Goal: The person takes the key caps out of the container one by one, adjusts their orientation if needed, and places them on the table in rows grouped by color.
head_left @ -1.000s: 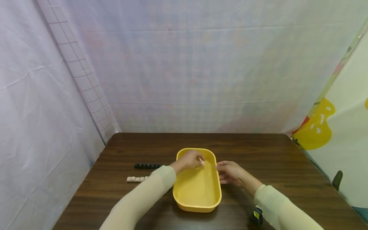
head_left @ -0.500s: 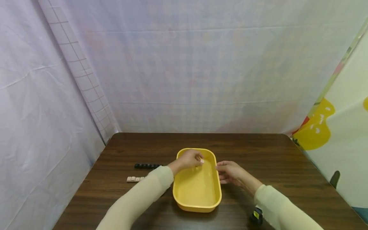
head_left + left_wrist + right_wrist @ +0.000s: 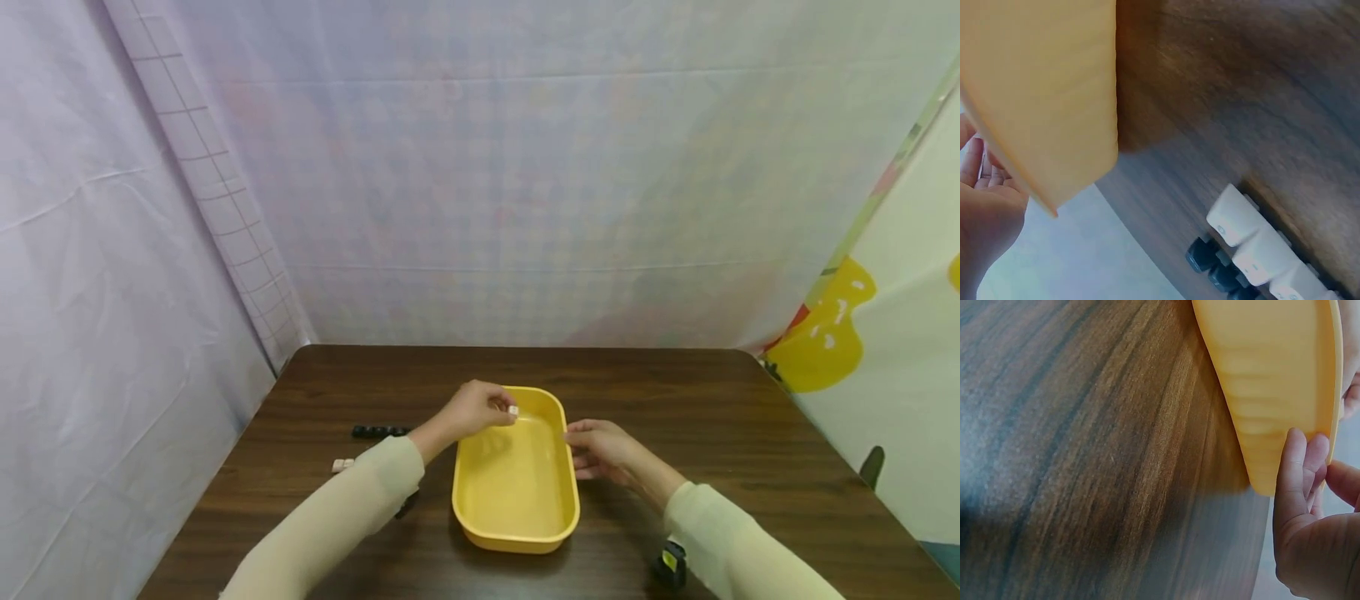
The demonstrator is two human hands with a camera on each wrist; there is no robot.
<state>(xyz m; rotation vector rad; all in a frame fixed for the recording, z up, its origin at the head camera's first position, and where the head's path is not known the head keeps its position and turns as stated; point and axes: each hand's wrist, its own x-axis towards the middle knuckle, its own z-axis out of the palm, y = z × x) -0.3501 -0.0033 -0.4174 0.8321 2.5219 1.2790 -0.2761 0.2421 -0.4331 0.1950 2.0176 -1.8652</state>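
Note:
My left hand (image 3: 480, 408) is over the far left rim of a yellow plastic tub (image 3: 517, 537), pinching a small white keycap (image 3: 513, 411) between thumb and fingertips. The tub stands on the table. At its right side my right hand (image 3: 609, 452) pinches the rim; in the right wrist view its fingers (image 3: 1291, 469) lie along the outer wall while the thumb meets the rim. Left of the tub a row of white keycaps (image 3: 1260, 256) runs beside a row of black keycaps (image 3: 1213, 265). The left sleeve partly hides both rows in the head view.
The dark wood-grain table (image 3: 675, 392) reaches back to a pale hanging cloth (image 3: 495, 208). A black wrist device (image 3: 670, 565) with a yellow-green patch sits by the right sleeve. Another cloth with yellow shapes (image 3: 821, 333) hangs at the right.
My left hand has risen from inside the tub and moved left and back toward the rim, still pinching the white keycap. My right hand stays at the tub's right rim.

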